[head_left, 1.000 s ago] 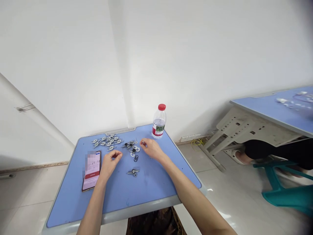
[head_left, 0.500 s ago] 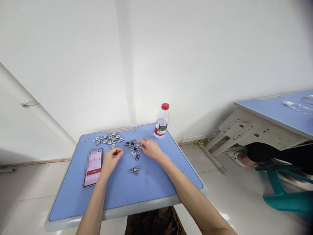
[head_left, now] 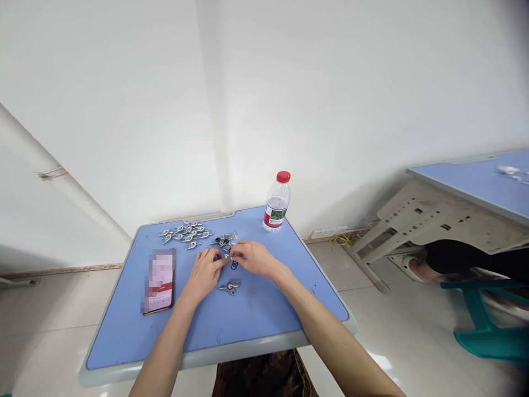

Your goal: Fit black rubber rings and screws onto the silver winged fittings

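Both hands at the loose parts, with the work looking partway along

Your left hand (head_left: 203, 273) and right hand (head_left: 256, 258) meet near the middle of the tabletop (head_left: 256, 317), their tips almost together over the mixed metal parts (head_left: 223, 241); your right fingers are drawn in towards one another, while your left ones are bent, thumb and forefinger reaching towards the right hand; whether either hand pinches a part cannot be told, as the tips hide it.

The black rings (head_left: 234, 266) lie just in front of your fingertips; nearer you, one separate metal piece (head_left: 231, 287) lies by itself; the group of similar metal pieces (head_left: 190, 238) lies farther back on the left, beyond the phone (head_left: 159, 292), and the bottle (head_left: 276, 208) stands upright at the back right.

As a judgement, the similar pieces in that group look finished, and the lone piece may be too, though its state is too small to confirm; the mixed parts and loose rings appear to be what is left, and a count of either is not possible here.
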`<state>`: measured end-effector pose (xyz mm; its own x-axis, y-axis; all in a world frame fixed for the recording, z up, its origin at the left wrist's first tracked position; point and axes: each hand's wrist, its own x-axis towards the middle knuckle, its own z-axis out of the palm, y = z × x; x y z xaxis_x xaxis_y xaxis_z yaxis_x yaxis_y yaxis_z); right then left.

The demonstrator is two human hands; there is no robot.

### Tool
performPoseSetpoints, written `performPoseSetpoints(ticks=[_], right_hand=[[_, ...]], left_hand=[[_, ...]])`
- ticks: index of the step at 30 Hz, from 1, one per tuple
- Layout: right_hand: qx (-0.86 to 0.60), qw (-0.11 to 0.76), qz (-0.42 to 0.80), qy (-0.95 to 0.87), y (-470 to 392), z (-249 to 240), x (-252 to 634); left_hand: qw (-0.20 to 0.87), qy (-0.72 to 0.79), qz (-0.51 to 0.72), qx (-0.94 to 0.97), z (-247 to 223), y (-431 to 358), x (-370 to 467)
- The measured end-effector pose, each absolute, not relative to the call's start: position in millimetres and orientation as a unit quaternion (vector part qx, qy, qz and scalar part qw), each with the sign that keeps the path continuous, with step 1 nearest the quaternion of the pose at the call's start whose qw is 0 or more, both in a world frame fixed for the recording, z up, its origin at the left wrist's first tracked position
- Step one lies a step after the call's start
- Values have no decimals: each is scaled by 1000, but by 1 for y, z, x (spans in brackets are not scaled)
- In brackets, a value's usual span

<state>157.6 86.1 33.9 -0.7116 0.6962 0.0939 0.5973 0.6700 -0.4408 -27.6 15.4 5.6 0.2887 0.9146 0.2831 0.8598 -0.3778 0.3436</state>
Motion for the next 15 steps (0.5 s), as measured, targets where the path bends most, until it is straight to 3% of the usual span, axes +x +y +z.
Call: performPoseSetpoints(ticks=[6, 15], right_hand=[[-349, 76, 187, -915, 83, 33, 158], [-362, 82, 188, -909, 81, 40, 158]], left_hand=[[44, 576, 215, 787, 8, 14, -36], [163, 616, 260, 725, 11, 18, -50]])
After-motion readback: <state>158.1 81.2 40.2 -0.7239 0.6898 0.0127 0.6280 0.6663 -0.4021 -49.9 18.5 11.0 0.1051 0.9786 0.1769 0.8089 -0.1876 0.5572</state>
